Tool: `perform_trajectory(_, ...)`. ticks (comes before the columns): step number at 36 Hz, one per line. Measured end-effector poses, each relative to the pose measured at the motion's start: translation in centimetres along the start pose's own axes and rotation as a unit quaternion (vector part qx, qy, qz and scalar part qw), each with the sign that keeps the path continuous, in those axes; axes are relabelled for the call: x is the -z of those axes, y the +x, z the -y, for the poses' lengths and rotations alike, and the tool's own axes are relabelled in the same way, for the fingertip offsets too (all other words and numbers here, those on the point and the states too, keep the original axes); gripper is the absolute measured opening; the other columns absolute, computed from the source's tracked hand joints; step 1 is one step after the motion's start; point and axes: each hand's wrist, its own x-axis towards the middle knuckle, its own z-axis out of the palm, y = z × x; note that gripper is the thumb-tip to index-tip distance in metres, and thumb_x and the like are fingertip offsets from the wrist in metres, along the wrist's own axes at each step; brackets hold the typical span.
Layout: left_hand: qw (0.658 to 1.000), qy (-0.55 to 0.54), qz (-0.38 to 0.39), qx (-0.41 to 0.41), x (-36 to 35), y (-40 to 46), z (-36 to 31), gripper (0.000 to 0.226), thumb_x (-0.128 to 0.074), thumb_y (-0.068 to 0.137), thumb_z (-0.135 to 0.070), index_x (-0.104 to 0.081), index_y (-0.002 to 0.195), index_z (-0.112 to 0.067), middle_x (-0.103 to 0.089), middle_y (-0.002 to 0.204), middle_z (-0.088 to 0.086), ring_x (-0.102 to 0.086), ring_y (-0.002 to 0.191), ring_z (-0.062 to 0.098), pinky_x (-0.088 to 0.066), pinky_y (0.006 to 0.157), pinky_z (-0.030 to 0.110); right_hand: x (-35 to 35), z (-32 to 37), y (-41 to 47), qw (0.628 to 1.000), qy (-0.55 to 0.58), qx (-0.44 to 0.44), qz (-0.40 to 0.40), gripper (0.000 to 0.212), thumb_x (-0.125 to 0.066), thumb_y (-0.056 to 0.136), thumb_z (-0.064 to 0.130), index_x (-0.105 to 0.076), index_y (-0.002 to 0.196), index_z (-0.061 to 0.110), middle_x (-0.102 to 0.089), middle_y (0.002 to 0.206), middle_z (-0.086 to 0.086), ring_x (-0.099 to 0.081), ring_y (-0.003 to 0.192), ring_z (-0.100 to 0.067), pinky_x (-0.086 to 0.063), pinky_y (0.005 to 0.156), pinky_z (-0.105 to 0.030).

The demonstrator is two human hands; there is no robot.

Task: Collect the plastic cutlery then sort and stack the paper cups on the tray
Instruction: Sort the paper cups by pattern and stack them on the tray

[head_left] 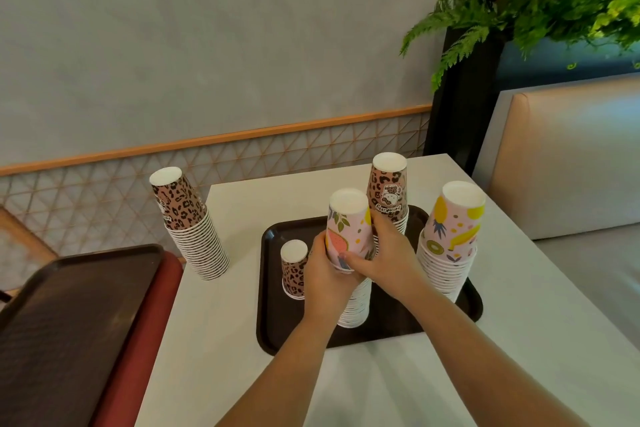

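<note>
A dark tray (388, 326) lies on the white table (450, 374). At its middle stands an upside-down stack of fruit-print paper cups (348, 229). My left hand (325, 274) and my right hand (388, 250) both wrap around this stack near its top. Another fruit-print stack (453, 236) stands at the tray's right edge. A leopard-print stack (388, 194) is at the tray's back, and a short leopard-print stack (293, 269) at its left. A tall leopard-print stack (190, 225) leans on the table, off the tray, at the left. No cutlery is visible.
A second dark tray (69, 322) rests on a red seat (138, 340) at the left. A beige bench (571, 156) and a plant in a black planter (464, 97) are at the right. The wall runs behind the table.
</note>
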Motion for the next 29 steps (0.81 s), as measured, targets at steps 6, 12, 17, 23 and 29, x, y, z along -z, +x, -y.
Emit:
perform_trajectory(6,0.999,-0.008,0.033,-0.025,0.9,-0.3,0.7,0.073,-0.085,0.062,-0.029,-0.043,0.121,-0.033,-0.053,0.117,-0.022,-0.049,0.106,-0.012,-0.041,0.080,-0.001,-0.2,0.4,-0.5,1.000,0.000,0.001,-0.026,0.080,-0.078,0.070,0.027,-0.033,0.137,0.024,-0.047,0.133,0.010,-0.043,0.121,-0.003,-0.034,0.087,-0.007)
perform_trajectory(12,0.999,0.009,-0.009,-0.041,3.8,-2.0,1.9,0.069,-0.058,0.075,-0.056,-0.041,0.133,-0.023,-0.049,0.131,-0.009,-0.048,0.119,0.002,-0.043,0.096,0.013,-1.1,3.3,-1.5,0.968,-0.059,0.116,-0.213,0.072,-0.072,0.073,0.041,-0.039,0.132,0.017,-0.041,0.134,0.004,-0.035,0.123,-0.001,-0.034,0.099,-0.016)
perform_trajectory(17,0.994,0.008,-0.089,-0.062,7.3,-2.3,2.4,0.023,-0.049,0.094,-0.023,-0.047,0.114,-0.033,-0.055,0.115,-0.007,-0.053,0.108,0.002,-0.045,0.089,0.009,-3.3,6.8,-1.3,0.950,-0.043,0.211,-0.228,0.052,-0.063,0.080,0.036,-0.042,0.126,0.020,-0.045,0.126,0.005,-0.036,0.122,0.001,-0.032,0.103,-0.014)
perform_trajectory(23,0.980,0.023,-0.182,-0.071,13.3,-0.5,3.4,0.022,-0.052,0.093,-0.018,-0.049,0.114,-0.021,-0.053,0.114,-0.007,-0.051,0.105,0.011,-0.046,0.091,0.030,-8.5,10.0,-0.3,0.961,-0.019,0.221,-0.164,0.045,-0.063,0.082,0.026,-0.049,0.122,0.012,-0.049,0.119,0.005,-0.042,0.113,0.002,-0.032,0.096,-0.006)
perform_trajectory(29,0.977,0.057,-0.204,-0.016,20.1,3.2,6.1,0.043,-0.062,0.086,-0.019,-0.044,0.125,-0.013,-0.043,0.120,-0.003,-0.048,0.115,0.025,-0.043,0.096,0.037,-14.5,11.1,2.7,0.982,-0.020,0.173,-0.070,0.050,-0.063,0.083,0.029,-0.044,0.128,0.017,-0.042,0.124,0.009,-0.036,0.113,0.009,-0.029,0.093,0.001)
